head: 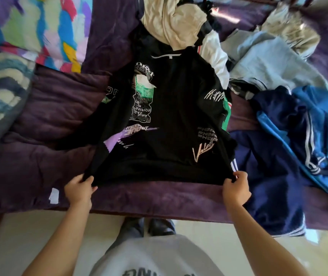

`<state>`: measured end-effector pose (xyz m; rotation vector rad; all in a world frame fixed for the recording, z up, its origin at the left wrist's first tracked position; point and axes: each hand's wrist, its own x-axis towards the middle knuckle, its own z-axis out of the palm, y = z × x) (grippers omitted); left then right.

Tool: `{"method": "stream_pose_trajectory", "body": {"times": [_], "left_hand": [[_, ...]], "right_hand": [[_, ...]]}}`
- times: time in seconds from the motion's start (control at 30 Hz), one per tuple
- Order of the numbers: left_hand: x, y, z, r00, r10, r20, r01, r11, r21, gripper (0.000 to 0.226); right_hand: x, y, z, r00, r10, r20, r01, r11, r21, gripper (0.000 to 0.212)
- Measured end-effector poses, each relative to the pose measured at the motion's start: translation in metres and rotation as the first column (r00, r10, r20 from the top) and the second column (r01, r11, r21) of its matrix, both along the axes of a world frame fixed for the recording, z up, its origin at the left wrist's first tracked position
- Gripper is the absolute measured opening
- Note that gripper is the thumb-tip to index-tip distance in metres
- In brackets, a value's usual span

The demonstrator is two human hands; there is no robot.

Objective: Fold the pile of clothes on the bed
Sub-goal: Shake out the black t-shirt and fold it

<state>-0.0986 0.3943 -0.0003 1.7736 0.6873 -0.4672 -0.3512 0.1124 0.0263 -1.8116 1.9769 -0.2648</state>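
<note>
Fingers: both sets (pixel 88 181) are curled tight. The left hand (pixel 78 189) pinches the left hem corner of the black printed sweatshirt (pixel 171 120) and the right hand (pixel 236 187) pinches the right one, with the hem stretched between them.
Sweatshirt: spread down the middle of the bed, hem at the near edge, collar toward the far edge. How the sleeves lie along its sides is hard to tell.
Pile: unfolded. A cream garment (pixel 177 26) touches the collar at the far edge. A light blue garment (pixel 268 62), a bright blue striped jacket (pixel 318 132) and a navy garment (pixel 268 176) lie along the right edge, the navy one hanging over the near edge.
Stage: probably smoothing flat before the first fold, with most of the task ahead.
Risk: a hard pull on the hem could drag the cream garment down with the collar.
Risk: a sleeve left bunched underneath would give a lumpy fold.
Risk: the right side touches the striped clothes, so a fold there may catch them.
Surface: a rumpled purple plush cover (pixel 39 152), soft enough to wrinkle under the cloth. A multicoloured quilt (pixel 39 26) sits at the far left corner and a wavy blue and white blanket (pixel 0 86) along the left edge.
Room: pale floor (pixel 19 236) below the near edge, with dark shoes (pixel 151 226) close against the bed.
</note>
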Motion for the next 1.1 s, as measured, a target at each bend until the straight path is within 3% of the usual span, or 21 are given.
{"method": "stream_pose_trajectory", "body": {"times": [0.07,0.2,0.33,0.43,0.5,0.6,0.73,0.9,1.1], "left_hand": [[-0.012,0.015,-0.012,0.999,0.002,-0.049,-0.002,1.000,0.014,0.032],[-0.026,0.030,-0.022,0.991,0.017,-0.131,-0.015,1.000,0.014,0.031],[-0.024,0.040,-0.016,0.988,-0.153,-0.016,0.153,0.970,0.190,0.030],[-0.028,0.041,-0.009,0.953,-0.303,-0.007,0.285,0.890,0.356,0.037],[-0.031,0.033,-0.003,0.902,-0.428,-0.052,0.395,0.771,0.499,0.044],[-0.030,0.006,0.009,0.851,-0.523,-0.051,0.422,0.622,0.660,0.061],[-0.023,-0.039,0.021,0.684,-0.726,0.071,0.508,0.544,0.668,0.054],[-0.005,-0.104,0.029,0.543,-0.828,0.140,0.596,0.498,0.630,0.047],[-0.020,-0.177,0.026,0.367,-0.918,0.150,0.684,0.375,0.626,0.049]], "right_hand": [[-0.017,0.005,0.004,0.990,0.011,-0.140,-0.005,0.999,0.042,0.030],[-0.043,0.027,-0.003,0.922,0.124,-0.367,-0.023,0.963,0.269,0.034],[-0.052,0.046,-0.011,0.854,0.219,-0.472,-0.056,0.940,0.337,0.031],[-0.048,0.047,-0.012,0.854,0.200,-0.480,-0.020,0.935,0.354,0.034],[-0.042,0.045,-0.013,0.854,0.199,-0.481,-0.002,0.925,0.380,0.040],[-0.031,0.038,-0.013,0.859,0.222,-0.461,-0.032,0.922,0.385,0.051],[-0.014,0.018,-0.004,0.882,0.213,-0.420,-0.060,0.935,0.349,0.046],[0.004,-0.013,0.004,0.910,0.180,-0.373,-0.066,0.952,0.299,0.044],[0.018,-0.077,-0.008,0.950,0.126,-0.287,-0.041,0.957,0.287,0.047]]}}
